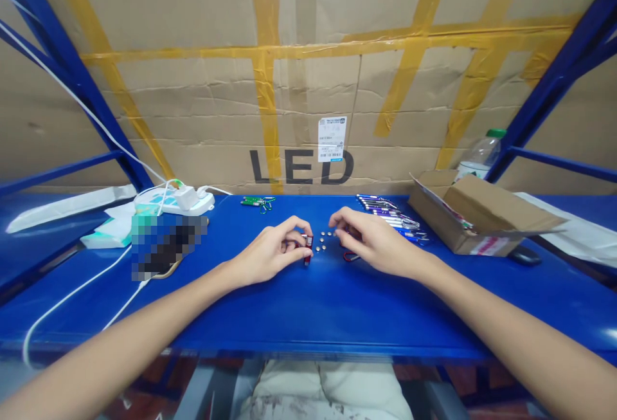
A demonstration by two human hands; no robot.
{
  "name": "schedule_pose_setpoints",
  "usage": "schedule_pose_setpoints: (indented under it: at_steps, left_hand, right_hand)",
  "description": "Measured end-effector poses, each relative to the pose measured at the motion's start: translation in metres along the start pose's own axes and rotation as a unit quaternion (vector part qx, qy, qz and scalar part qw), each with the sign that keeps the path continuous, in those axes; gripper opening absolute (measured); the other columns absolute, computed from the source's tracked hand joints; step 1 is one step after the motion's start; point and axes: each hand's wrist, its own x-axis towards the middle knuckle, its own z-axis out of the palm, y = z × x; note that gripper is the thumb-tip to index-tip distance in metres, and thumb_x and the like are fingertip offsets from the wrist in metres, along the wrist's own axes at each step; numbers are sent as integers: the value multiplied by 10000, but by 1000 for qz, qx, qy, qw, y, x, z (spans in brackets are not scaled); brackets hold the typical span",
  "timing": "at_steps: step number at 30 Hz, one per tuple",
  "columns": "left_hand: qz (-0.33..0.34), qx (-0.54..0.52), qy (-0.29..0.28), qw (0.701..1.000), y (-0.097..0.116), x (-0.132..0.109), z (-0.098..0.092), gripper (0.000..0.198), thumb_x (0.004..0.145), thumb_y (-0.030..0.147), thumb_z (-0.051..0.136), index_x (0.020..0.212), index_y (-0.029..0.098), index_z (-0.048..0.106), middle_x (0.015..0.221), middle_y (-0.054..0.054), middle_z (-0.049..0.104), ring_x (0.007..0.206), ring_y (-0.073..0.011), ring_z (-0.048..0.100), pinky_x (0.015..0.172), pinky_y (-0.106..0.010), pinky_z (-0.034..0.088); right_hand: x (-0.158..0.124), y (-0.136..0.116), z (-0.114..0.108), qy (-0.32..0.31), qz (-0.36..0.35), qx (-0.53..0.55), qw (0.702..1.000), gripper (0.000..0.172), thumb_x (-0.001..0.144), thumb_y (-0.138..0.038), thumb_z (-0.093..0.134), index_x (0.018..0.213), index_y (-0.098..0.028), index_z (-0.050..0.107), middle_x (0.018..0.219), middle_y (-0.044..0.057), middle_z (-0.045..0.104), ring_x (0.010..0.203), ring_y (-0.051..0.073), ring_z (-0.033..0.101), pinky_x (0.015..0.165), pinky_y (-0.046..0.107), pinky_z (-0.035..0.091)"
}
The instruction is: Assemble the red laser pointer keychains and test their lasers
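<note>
My left hand (272, 253) is closed on a small red metal tube (308, 254), held upright between thumb and fingers just above the table. Several small silver button cells (323, 247) lie loose between my two hands. Close by on the right, my right hand (369, 237) hovers with fingers bent and the thumb a little apart from the index finger; nothing shows between them. Partly hidden beneath that hand is a red carabiner clip (351, 256). Beyond it lies a row of blue, purple and silver keychain flashlights (393, 217) with clips.
Green clip pieces (258, 202) lie at the back of the blue table (299, 317). An open cardboard box (463, 220) and a bottle (484, 150) stand at right. On the left are a power strip (197, 201), white cables and a blurred phone-like object (168, 249).
</note>
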Motion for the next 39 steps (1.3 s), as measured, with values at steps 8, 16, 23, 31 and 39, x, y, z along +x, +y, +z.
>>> schedule_pose_setpoints:
  at_steps: [8,16,23,31,39]
  left_hand:
    - [-11,27,20,999,-1,2,1,328,989,374,738,1215,212,564,960,-8,822,658,-111,537,664,-248,415]
    - [13,56,27,998,0,1,3,238,991,345,713,1185,207,734,968,-2,768,693,-108,545,655,-241,426]
    - [43,94,48,994,2,1,4,232,1007,333,675,1178,209,771,937,-6,725,731,-120,544,685,-250,433]
    - [57,116,65,989,1,2,4,219,1021,374,680,1104,199,781,891,-17,687,773,-147,576,722,-271,447]
    - [52,87,68,992,-2,1,4,244,1052,380,644,1095,207,812,949,-32,736,794,-152,612,731,-273,446]
  right_hand:
    - [1,-1,11,61,-35,41,997,165,1123,-312,534,1172,-232,670,1087,57,742,903,200,679,823,320,500]
    - [0,-4,15,51,-40,75,995,93,1106,-273,575,1070,-221,642,1003,35,718,864,180,645,807,309,494]
    - [-2,-2,17,28,-63,35,997,89,1123,-261,541,1070,-230,606,1065,51,703,946,192,647,840,314,489]
    - [-3,1,20,26,-88,-4,996,76,1133,-263,533,1100,-234,596,1057,61,680,952,209,630,850,335,495]
    - [-3,-4,26,57,-97,0,994,69,1128,-248,538,1094,-240,597,1025,52,689,924,209,624,828,327,489]
